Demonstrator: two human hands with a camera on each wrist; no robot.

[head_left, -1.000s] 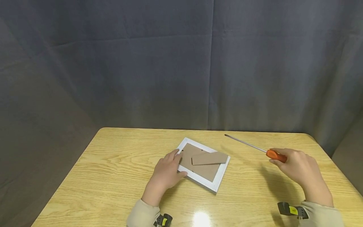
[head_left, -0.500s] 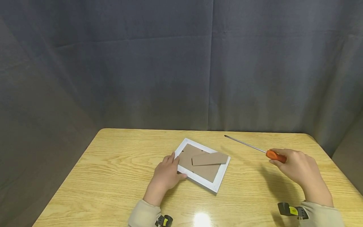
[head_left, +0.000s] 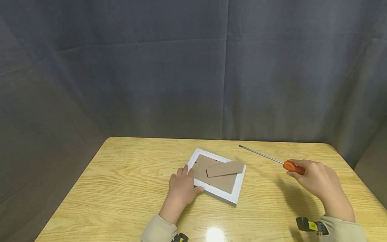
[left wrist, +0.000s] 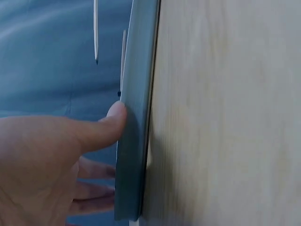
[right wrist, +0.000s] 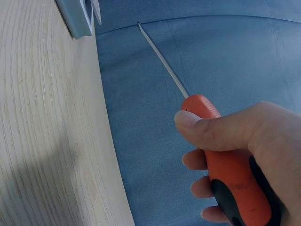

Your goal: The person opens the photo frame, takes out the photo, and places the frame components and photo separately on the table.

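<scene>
A white picture frame (head_left: 217, 193) lies face down on the table, its brown backing board (head_left: 201, 169) and a slanted easel stand (head_left: 226, 168) showing. My left hand (head_left: 181, 186) holds the frame's near left corner, the thumb (left wrist: 110, 125) against the near edge and the fingers along the left side. In the left wrist view the fingertips are partly hidden behind the frame. To the right, above the table, my right hand (head_left: 317, 176) grips the orange and black handle of a screwdriver (right wrist: 235, 176). Its long metal shaft (head_left: 261, 154) points left and away, with the tip apart from the frame.
The wooden table (head_left: 121, 174) has a rounded far edge, behind which a dark grey-blue curtain (head_left: 169, 84) hangs. Each wrist wears a black strap; the right strap (head_left: 312, 225) has a yellow patch. Light glares on the table near the front.
The left fingers have drawn back from over the frame to its left side. The frame has turned slightly anticlockwise, and the left hand has shifted right. The right hand and screwdriver have barely moved.
</scene>
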